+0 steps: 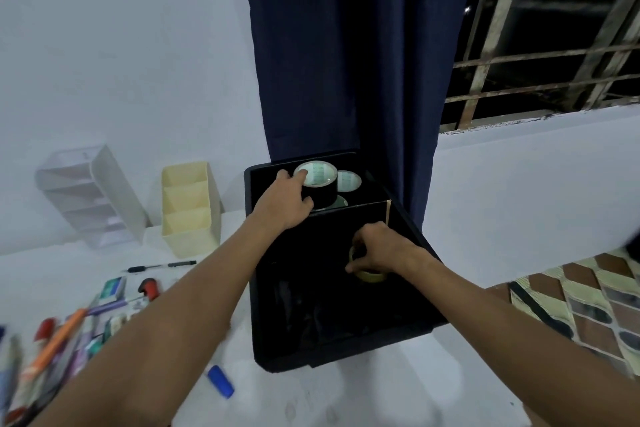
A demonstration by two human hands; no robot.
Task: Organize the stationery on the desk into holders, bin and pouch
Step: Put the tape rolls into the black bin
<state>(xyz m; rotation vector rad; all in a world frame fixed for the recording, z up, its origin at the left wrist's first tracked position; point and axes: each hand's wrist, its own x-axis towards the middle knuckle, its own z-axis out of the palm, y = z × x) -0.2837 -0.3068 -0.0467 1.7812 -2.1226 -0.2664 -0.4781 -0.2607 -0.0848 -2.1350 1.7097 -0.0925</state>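
A black bin (254,322) with an inner divider stands on the white desk. In its far compartment my left hand (284,203) grips a big black tape roll (320,189); a second roll (349,180) lies just behind it. Over the near compartment my right hand (379,250) holds a small yellowish tape roll (370,274) between fingers and thumb. Left of the bin, a cream pen holder (188,208) and a clear tiered holder (93,194) stand against the wall. Several pens and markers (62,333) lie scattered at the desk's left.
A black pen (161,266) lies in front of the cream holder, and a blue marker (220,381) near the bin's front left corner. A dark blue curtain (332,55) hangs behind the bin. Patterned floor tiles (588,305) show beyond the desk's right edge.
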